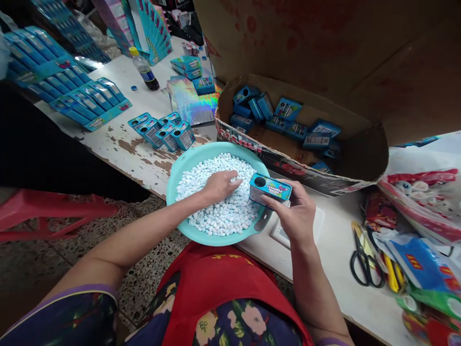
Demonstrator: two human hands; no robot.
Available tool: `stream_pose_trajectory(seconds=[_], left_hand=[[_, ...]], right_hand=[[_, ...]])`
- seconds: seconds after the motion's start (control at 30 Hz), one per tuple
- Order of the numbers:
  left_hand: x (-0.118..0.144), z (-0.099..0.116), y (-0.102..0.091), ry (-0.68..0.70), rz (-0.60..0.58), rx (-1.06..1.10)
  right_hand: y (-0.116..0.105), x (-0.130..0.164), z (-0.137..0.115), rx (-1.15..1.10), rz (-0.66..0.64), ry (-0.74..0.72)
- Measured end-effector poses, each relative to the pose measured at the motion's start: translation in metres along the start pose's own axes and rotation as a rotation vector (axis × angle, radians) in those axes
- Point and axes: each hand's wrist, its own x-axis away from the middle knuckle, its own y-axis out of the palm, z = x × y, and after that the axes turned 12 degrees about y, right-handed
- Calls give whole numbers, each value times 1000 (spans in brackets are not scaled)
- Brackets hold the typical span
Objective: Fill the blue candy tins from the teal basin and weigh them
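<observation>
The light is moderate and rather cool, and it seems to come from above. The white pieces (223, 222) in the bowl (221, 240) are among the brightest parts, while the inside of the cardboard box (363, 146) lies in brown shadow. At the left, the black cloth (54, 149) is so dark that its folds are lost. The shiny sheet (190, 108) gives a rainbow glare. The printing on the blue box (275, 190) is fairly sharp; the upper left corner looks soft. Wide-angle distortion bends and stretches the edges.
</observation>
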Motion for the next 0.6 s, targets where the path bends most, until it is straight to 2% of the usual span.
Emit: stream_pose_trajectory(seconds=[0.07, 0.13, 0.2, 0.27, 0.4, 0.6], left_hand=[[-1, 5, -13, -116, 166, 338], [-2, 20, -26, -198, 307, 706], [-4, 40, -38, -206, 417, 995], [-6, 58, -46, -166, 508, 1160], [-13, 73, -48, -131, 643, 1229], [-17, 68, -44, -61, 698, 1175]], right_hand=[[3, 0, -4, 36, -14, -44], [9, 0, -10, 73, -30, -89], [16, -2, -15, 106, -47, -132], [24, -2, -20, 137, -71, -174], [38, -3, -25, 185, -130, -207], [41, -4, -28, 169, -94, -207]])
